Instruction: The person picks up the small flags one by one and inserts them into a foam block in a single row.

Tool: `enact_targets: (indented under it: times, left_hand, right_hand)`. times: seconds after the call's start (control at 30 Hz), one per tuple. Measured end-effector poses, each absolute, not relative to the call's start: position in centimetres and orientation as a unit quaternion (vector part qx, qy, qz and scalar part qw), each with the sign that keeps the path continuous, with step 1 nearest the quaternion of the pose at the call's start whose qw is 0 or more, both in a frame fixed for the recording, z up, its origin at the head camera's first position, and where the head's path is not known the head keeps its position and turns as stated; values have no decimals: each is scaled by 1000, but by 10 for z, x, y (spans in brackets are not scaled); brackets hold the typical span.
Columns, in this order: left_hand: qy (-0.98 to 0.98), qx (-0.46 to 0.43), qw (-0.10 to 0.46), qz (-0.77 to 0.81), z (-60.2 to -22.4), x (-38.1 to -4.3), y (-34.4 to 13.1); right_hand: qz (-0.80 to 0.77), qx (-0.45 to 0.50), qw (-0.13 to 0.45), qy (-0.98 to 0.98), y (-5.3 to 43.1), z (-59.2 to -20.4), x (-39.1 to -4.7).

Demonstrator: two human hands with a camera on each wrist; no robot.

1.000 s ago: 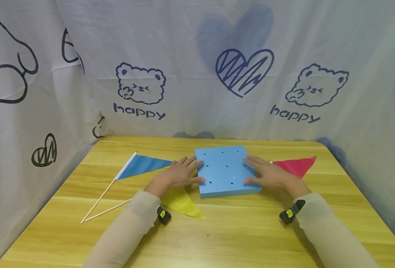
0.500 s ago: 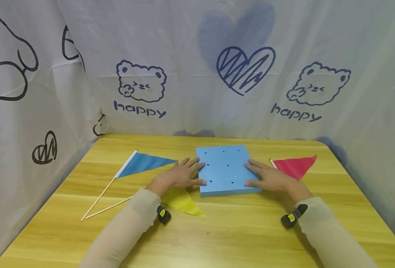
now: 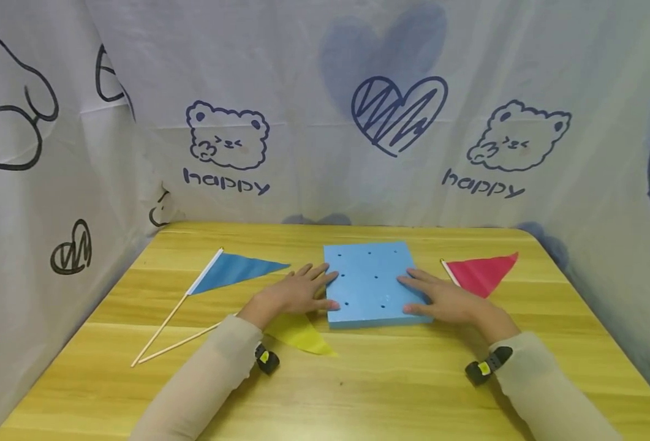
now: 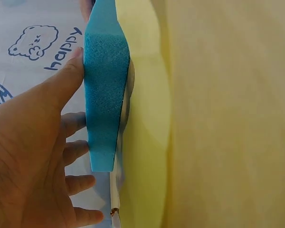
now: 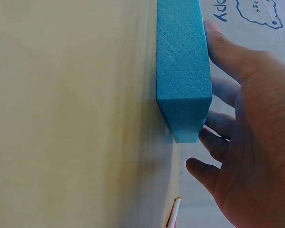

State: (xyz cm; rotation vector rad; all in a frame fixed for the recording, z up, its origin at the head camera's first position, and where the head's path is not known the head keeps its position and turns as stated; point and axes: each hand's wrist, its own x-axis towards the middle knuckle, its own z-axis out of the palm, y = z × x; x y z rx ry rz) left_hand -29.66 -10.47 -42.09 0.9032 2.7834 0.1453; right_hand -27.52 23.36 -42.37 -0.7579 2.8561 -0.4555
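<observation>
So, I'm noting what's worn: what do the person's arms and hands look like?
The left sleeve and right sleeve are plain pale cream. A black left wristband and black right wristband each carry a yellow patch. Left hand and right hand wear no gloves.

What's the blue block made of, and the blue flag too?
The blue block looks like foam, probably: its matte side shows fine grains. The blue flag seems thin, dull cloth, with soft ripples, though thin plastic is possible.

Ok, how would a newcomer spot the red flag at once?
On the wooden table, find the blue block. Right of it, beyond the right hand, lies the red flag. It is the only flag there; the blue flag and yellow flag lie by the left hand.
</observation>
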Motion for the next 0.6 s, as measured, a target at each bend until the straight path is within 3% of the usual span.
enact_targets:
  times: [0.6]
  left_hand:
    - [928,356,110,31,-415,-266,-104]
  right_hand:
    - [-104,-293,47,949,232,-421,-235]
